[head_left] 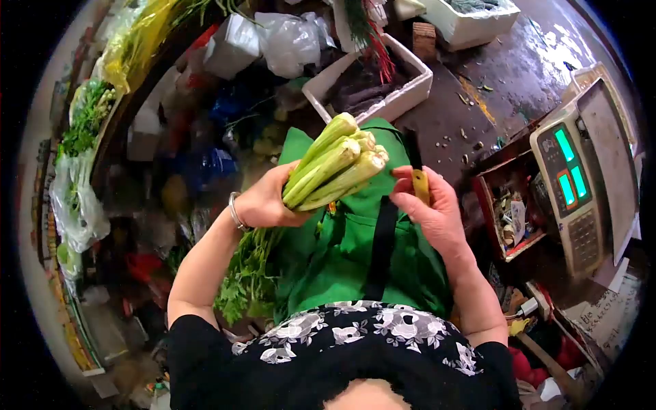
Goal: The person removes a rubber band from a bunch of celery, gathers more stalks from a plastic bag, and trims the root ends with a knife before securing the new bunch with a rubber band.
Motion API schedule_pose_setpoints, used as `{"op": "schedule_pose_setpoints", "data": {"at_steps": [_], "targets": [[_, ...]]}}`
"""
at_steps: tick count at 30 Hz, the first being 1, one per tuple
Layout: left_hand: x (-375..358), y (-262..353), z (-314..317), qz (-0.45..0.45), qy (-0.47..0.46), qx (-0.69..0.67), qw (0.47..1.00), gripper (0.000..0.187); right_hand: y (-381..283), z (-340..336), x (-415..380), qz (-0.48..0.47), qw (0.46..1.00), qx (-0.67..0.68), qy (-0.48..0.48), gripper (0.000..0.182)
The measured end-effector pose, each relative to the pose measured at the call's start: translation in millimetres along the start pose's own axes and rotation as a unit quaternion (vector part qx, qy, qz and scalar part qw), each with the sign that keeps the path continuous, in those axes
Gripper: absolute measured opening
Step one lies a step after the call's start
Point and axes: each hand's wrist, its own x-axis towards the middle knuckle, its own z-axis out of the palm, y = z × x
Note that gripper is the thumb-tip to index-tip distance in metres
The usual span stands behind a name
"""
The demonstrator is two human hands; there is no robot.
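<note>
My left hand [268, 199] is wrapped around a bunch of celery [335, 164], its pale cut ends tilted up and to the right. Leafy celery tops [249, 277] hang below that hand, beside the green apron [328, 273] over my lap. To the right of the cut ends, my right hand [437, 205] is closed on a yellow-handled tool [420, 186]. Only the handle, with a small hole in it, shows clearly; its working end is hidden or too small to make out. The right hand is apart from the celery.
A white foam box [410, 96] with dark long vegetables stands ahead. On the right, a digital scale [570, 184] with lit green displays sits by a red-edged box [509, 212] of small items. Bagged greens [85, 116] line the left shelf. Scraps lie on the wet floor [471, 102].
</note>
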Motion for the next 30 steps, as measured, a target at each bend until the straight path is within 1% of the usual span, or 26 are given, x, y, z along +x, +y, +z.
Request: {"op": "schedule_pose_setpoints", "data": {"at_steps": [1,3,4,5,6,9,10,11,13,15,16,17,19,20,22,23,25,26,27,29,30], "targets": [[1,1,2,0.000,-0.007,0.002,1.000,0.080,2,2,1,0.001,1.000,-0.001,-0.010,0.032],[2,1,8,0.023,0.031,0.026,0.999,0.068,2,3,3,-0.019,1.000,-0.017,-0.006,0.028],[3,-2,8,0.030,0.045,0.042,0.998,0.072,4,-3,5,-0.015,1.000,-0.021,0.002,0.028],[1,-8,4,0.045,0.061,0.091,0.993,0.076,11,-12,6,-0.033,0.997,-0.054,0.051,0.026],[-2,-13,2,0.030,0.078,0.068,0.994,0.077,16,-24,4,-0.050,0.989,-0.090,0.103,0.024],[-9,-17,1,-0.004,0.108,0.005,0.994,0.079,27,-66,-9,-0.070,0.962,-0.137,0.226,0.023],[-12,-19,1,-0.023,0.111,-0.001,0.994,0.078,42,-89,-15,-0.079,0.940,-0.201,0.264,0.025],[-14,-23,-1,-0.042,0.118,-0.004,0.992,0.077,54,-114,-21,-0.076,0.905,-0.298,0.293,0.028],[-14,-32,0,-0.058,0.113,-0.019,0.992,0.076,66,-147,-38,-0.039,0.873,-0.338,0.349,0.029],[-13,-42,3,-0.075,0.122,-0.074,0.987,0.074,80,-179,-53,-0.022,0.836,-0.390,0.385,0.030],[-12,-46,3,-0.071,0.124,-0.019,0.990,0.073,82,-188,-58,0.001,0.834,-0.387,0.394,0.032],[-12,-45,3,-0.074,0.126,-0.022,0.989,0.073,87,-201,-62,0.032,0.808,-0.427,0.404,0.033],[-9,-42,3,-0.064,0.126,-0.034,0.989,0.071,79,-200,-66,0.086,0.787,-0.440,0.423,0.032],[-7,-41,1,-0.073,0.119,-0.033,0.990,0.070,83,-204,-68,0.086,0.787,-0.442,0.421,0.032],[-8,-37,0,-0.087,0.117,-0.047,0.988,0.069,93,-204,-66,-0.038,0.704,-0.571,0.421,0.030],[-8,-37,-1,-0.098,0.112,-0.062,0.987,0.069,96,-205,-64,-0.038,0.707,-0.570,0.416,0.030],[-6,-35,-1,-0.109,0.116,-0.071,0.985,0.069,75,-180,-47,-0.062,0.733,-0.588,0.337,0.030],[-5,-34,-3,-0.114,0.116,-0.078,0.984,0.069,70,-167,-37,-0.076,0.754,-0.569,0.321,0.031],[-4,-34,-6,-0.118,0.125,-0.077,0.982,0.069,75,-159,-27,-0.090,0.787,-0.527,0.307,0.029],[-8,-35,-8,-0.116,0.106,-0.089,0.984,0.070,80,-148,-9,-0.086,0.821,-0.507,0.248,0.027],[-8,-42,-11,-0.081,0.116,-0.049,0.989,0.074,95,-150,1,-0.107,0.814,-0.523,0.230,0.026]]}}
